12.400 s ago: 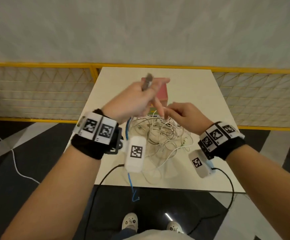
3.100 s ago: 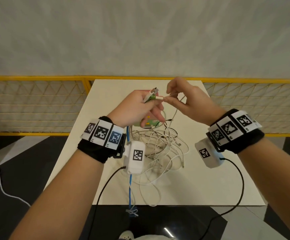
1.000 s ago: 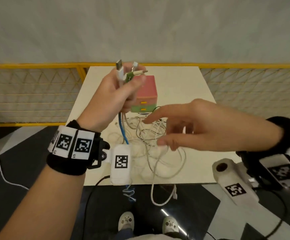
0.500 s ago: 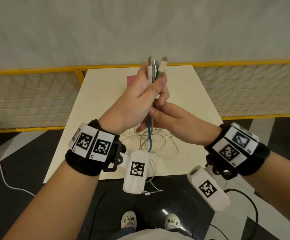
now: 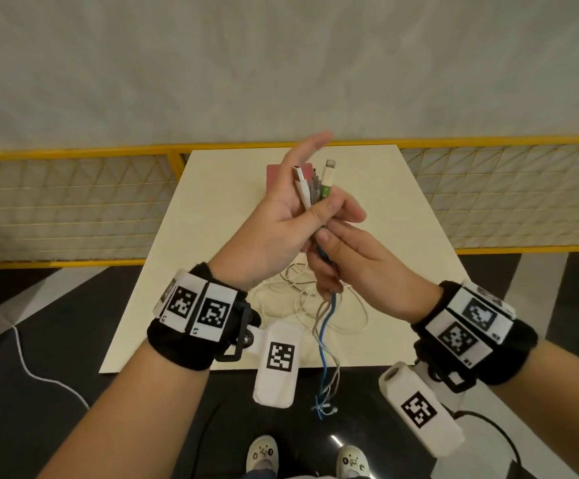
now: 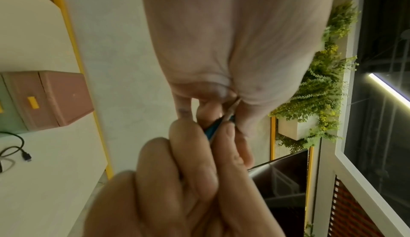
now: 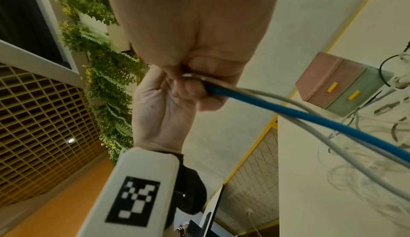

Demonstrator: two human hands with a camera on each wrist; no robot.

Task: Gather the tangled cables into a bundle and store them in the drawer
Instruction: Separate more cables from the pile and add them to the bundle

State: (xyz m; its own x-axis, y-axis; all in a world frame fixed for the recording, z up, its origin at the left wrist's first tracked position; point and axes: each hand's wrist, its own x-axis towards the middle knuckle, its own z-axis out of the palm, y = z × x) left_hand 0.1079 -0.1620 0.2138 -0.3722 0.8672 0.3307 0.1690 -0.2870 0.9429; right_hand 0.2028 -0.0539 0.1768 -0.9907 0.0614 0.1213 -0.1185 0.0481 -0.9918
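Cables [image 5: 326, 319]: plug ends [image 5: 312, 184] upright at frame centre, pinched by left hand [image 5: 281, 223] thumb, forefinger extended. Right hand [image 5: 353, 264] just below, fingers curled round the strands. Blue cable [image 7: 310, 118] and grey strands hang past the table [image 5: 212, 219] edge; loops lie on it. Drawer box [image 7: 339, 83] closed, behind the hands.

A cream-coloured rectangular table [image 5: 219, 216] carries a small plastic drawer box [image 7: 339, 83], pink above and green below, with yellow handles. A loose tangle of white and grey cables [image 5: 301, 299] lies on the tabletop near its front edge, beside a black cable [image 6: 13, 148].
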